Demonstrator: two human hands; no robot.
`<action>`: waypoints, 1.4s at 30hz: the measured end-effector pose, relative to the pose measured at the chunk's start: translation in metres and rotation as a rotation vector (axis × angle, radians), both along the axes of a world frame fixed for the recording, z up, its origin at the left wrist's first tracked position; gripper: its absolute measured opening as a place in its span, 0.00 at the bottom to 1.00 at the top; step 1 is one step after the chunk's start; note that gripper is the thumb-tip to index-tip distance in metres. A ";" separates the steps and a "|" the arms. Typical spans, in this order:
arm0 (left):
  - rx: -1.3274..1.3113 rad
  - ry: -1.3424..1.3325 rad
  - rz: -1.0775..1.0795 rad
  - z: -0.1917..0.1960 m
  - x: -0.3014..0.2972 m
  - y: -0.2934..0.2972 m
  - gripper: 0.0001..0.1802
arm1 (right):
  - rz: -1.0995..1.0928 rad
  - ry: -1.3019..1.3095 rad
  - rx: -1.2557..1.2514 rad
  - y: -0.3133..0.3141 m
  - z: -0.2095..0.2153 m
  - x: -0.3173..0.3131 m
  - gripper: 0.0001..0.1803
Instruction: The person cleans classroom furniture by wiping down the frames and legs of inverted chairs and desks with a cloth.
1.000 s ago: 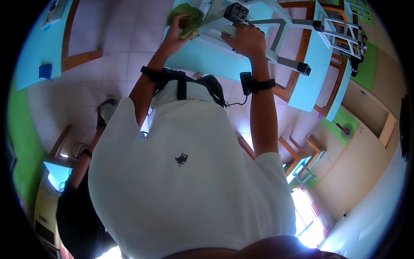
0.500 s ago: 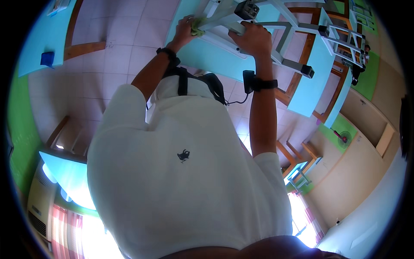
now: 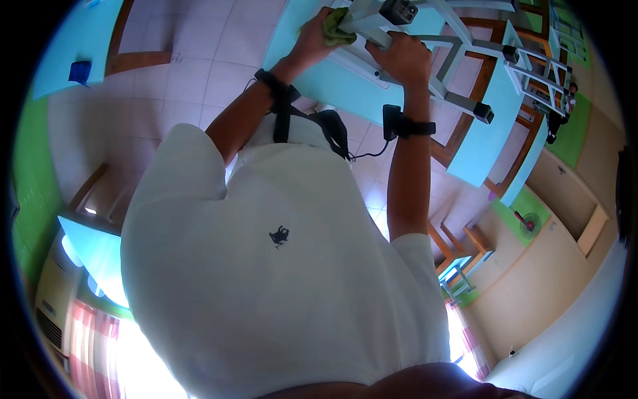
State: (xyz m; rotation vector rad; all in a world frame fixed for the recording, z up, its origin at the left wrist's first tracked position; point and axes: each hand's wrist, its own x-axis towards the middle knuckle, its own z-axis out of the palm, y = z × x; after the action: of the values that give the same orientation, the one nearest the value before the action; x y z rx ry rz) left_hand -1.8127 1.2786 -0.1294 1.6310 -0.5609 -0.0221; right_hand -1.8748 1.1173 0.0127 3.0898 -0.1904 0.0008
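Note:
A pale grey metal chair or stool frame (image 3: 458, 100) lies upturned on a light blue table (image 3: 355, 96), its legs capped with black feet. My left hand (image 3: 311, 41) is closed around a crumpled green cloth (image 3: 339, 28), which it presses to one leg near the capped end. My right hand (image 3: 409, 58) grips a bar of the same frame just to the right, fingers wrapped over it. The fingertips of the left hand are partly hidden by the cloth and the top edge of the view.
More blue tables with brown wooden frames stand at right, with another upturned metal frame (image 3: 535, 72) on one. At left, a blue item (image 3: 80, 72) rests at a blue table's edge. A fan (image 3: 528, 225) and a person (image 3: 555, 123) are farther right.
My left hand and the green cloth have moved right and slightly up along the leg, toward its black foot. The right hand keeps its grip on the bar.

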 end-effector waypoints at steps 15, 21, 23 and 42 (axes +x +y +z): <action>0.179 0.403 -0.703 -0.009 0.055 0.013 0.31 | -0.122 0.164 0.059 0.010 0.019 0.002 0.27; 0.181 0.290 -0.701 -0.030 0.047 0.020 0.31 | -0.112 0.155 0.080 0.014 0.017 0.003 0.28; 0.241 0.317 -0.677 -0.007 0.038 0.020 0.33 | -0.139 0.131 0.079 0.010 0.011 -0.002 0.28; -0.067 0.121 -0.283 0.089 0.021 0.013 0.42 | -0.135 0.155 0.037 0.006 0.005 -0.001 0.32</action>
State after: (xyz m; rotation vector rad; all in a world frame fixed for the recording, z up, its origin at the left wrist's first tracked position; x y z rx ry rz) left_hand -1.7914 1.2914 -0.0405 1.4644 -0.6875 -0.3054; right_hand -1.8761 1.1230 0.0181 3.0884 -0.3952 -0.2494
